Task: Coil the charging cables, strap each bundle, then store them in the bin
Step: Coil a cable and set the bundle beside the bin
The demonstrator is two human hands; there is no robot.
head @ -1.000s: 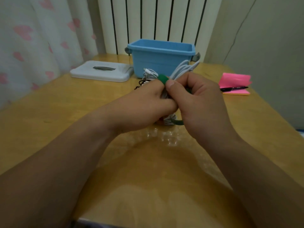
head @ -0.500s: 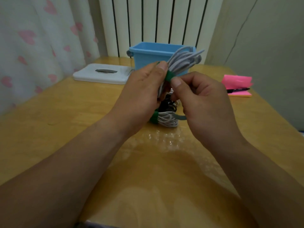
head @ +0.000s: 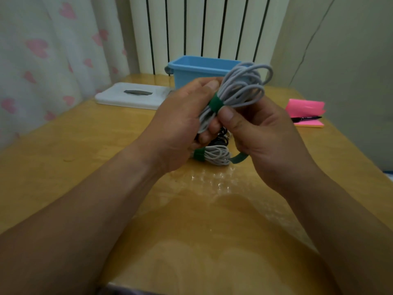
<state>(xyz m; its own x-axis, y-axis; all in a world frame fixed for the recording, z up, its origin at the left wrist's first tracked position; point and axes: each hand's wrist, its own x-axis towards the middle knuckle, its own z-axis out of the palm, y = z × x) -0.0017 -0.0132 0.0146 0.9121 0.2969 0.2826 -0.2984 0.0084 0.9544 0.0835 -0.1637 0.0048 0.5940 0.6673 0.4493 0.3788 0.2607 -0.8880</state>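
Observation:
A coiled white cable bundle (head: 242, 86) with a green strap (head: 216, 103) wound around its middle is held above the table. My left hand (head: 180, 122) grips the bundle's lower part, and my right hand (head: 261, 135) pinches it just below the strap. On the table beneath lies a second white bundle (head: 217, 155) with its own green strap, beside a loose green strap (head: 239, 158). A dark cable (head: 221, 138) shows between my hands. The blue bin (head: 197, 70) stands open behind them.
The bin's white lid (head: 131, 96) lies at the back left. A pink sticky-note pad (head: 306, 111) with a black pen (head: 306, 118) sits at the right edge. A curtain hangs on the left, a radiator stands behind, and a wall runs along the right.
Both hands have lifted the bundle up and slightly away from the table; the strap now shows fully wrapped and the coil's loops stand out in front of the bin.

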